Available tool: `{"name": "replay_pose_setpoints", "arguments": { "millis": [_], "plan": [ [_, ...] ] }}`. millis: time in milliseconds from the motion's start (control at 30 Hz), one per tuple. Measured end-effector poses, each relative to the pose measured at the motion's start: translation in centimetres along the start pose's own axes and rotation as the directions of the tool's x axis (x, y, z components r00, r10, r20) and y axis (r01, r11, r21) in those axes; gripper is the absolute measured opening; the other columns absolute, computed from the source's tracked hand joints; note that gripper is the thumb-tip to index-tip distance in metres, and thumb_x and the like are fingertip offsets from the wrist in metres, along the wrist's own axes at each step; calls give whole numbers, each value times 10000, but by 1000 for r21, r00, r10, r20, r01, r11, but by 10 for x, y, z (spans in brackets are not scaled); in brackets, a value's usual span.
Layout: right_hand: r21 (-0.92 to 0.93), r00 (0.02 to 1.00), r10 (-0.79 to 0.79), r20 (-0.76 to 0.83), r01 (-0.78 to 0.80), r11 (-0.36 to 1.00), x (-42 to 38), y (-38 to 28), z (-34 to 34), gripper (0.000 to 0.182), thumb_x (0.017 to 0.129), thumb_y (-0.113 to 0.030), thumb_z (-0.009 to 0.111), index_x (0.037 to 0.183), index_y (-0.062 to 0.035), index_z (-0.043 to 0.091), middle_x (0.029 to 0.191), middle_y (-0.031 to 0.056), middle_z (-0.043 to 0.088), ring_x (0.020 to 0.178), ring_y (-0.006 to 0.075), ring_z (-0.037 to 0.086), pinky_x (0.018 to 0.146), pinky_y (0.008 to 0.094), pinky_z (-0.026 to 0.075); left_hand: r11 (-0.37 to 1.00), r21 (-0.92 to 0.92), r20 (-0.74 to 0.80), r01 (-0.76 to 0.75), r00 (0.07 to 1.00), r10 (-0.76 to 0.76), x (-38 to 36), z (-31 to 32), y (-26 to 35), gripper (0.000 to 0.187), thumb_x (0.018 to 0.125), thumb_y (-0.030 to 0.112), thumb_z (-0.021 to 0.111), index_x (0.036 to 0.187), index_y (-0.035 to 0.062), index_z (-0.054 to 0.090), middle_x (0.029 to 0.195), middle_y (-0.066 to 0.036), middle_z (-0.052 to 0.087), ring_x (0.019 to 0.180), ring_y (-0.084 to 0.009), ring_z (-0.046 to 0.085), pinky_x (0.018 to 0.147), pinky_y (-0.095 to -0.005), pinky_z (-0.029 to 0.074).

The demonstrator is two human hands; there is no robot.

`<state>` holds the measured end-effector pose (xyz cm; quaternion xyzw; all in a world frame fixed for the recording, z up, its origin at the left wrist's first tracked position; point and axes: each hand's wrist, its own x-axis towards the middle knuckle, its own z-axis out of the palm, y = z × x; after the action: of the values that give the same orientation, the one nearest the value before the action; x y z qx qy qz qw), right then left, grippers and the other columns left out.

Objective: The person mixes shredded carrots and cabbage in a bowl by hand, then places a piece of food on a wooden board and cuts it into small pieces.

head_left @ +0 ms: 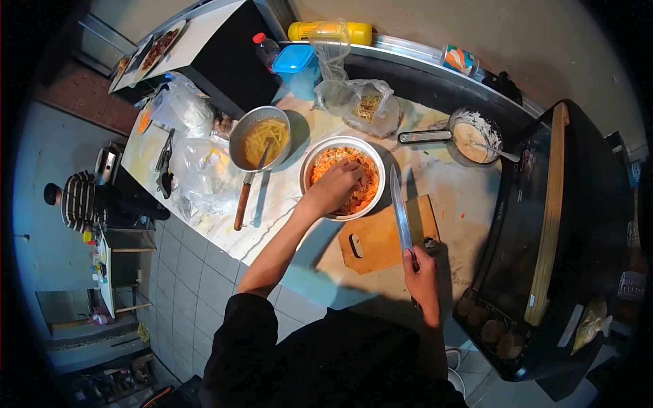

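My left hand (338,185) reaches into a white bowl (306,195) of orange shredded vegetables (364,194) that look like carrot with green bits. Its fingers are bent together in the shreds, and their tips are partly hidden. In my right hand (422,277) is the handle of a long knife (400,214), its blade pointing away from me over the right part of a wooden cutting board (371,246). A small dark object (429,242) lies at the board's right edge, too small to name.
A pot (238,136) of pale strips in liquid stands left of the bowl. Behind are a plastic bag (391,115) and a blue-lidded container (297,68). A pan of batter (469,143) sits back right, beside a black appliance (530,204). Another person (80,202) is far left.
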<state>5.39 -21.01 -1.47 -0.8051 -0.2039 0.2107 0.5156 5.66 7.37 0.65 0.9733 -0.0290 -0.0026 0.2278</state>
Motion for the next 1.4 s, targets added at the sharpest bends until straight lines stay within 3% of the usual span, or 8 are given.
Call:
{"name": "replay_pose_setpoints", "arguments": {
  "millis": [233,333,400,500,833,1100,1233,1400],
  "plan": [
    [-12,1000,-7,-3,7,1000,-1,2,0,243,931,-182,554,782,9,530,524,156,412,445,231,367,454,382,314,985,-145,96,92,992,-78,-1,5,1,118,810,49,631,906,10,575,872,-142,649,897,-347,614,814,-424,464],
    [-1,1000,-15,0,15,1000,-1,-1,-2,246,932,-182,554,780,12,531,519,156,410,438,232,361,450,381,309,991,-99,121,89,990,-77,-2,10,3,80,815,59,621,887,23,613,861,-130,658,895,-342,620,794,-420,472],
    [1,1000,-12,0,12,1000,-1,2,-2,246,932,-182,554,782,12,533,519,156,410,438,231,361,450,380,308,997,82,-3,-9,1000,9,-4,19,0,89,813,81,621,879,38,660,869,-128,666,870,-341,625,757,-428,479],
    [0,1000,-9,2,9,1000,-1,4,-2,243,931,-182,555,786,13,538,519,155,412,439,228,363,450,377,309,989,145,2,-39,999,39,-5,24,-5,125,783,96,640,888,52,692,844,-126,664,836,-334,631,732,-440,481],
    [13,1000,-6,5,6,1000,-2,2,-1,253,932,-187,554,781,15,533,528,162,424,442,249,399,456,382,315,977,214,37,9,999,-17,-2,27,-1,119,747,98,635,845,46,679,841,-129,662,833,-326,639,754,-436,493],
    [15,1000,-7,-8,7,1000,-3,4,-3,263,932,-183,553,763,16,523,531,166,415,452,234,379,462,380,315,983,183,-73,25,997,-12,-4,32,1,92,748,83,612,805,24,654,862,-150,656,833,-341,637,762,-444,501],
    [23,1000,-10,-14,11,1000,-5,-2,-4,253,928,-171,556,763,17,522,531,162,404,456,223,362,461,375,311,983,182,-34,6,999,1,-4,25,4,105,749,75,609,826,15,648,850,-156,652,826,-353,632,739,-435,509],
    [23,999,-19,-33,20,1000,-8,-3,-6,244,927,-165,555,769,18,527,530,162,404,454,225,367,461,374,311,1000,11,-74,26,997,-25,-8,30,-3,84,787,48,588,844,7,634,826,-172,650,806,-353,636,728,-425,509]
  ]
}}
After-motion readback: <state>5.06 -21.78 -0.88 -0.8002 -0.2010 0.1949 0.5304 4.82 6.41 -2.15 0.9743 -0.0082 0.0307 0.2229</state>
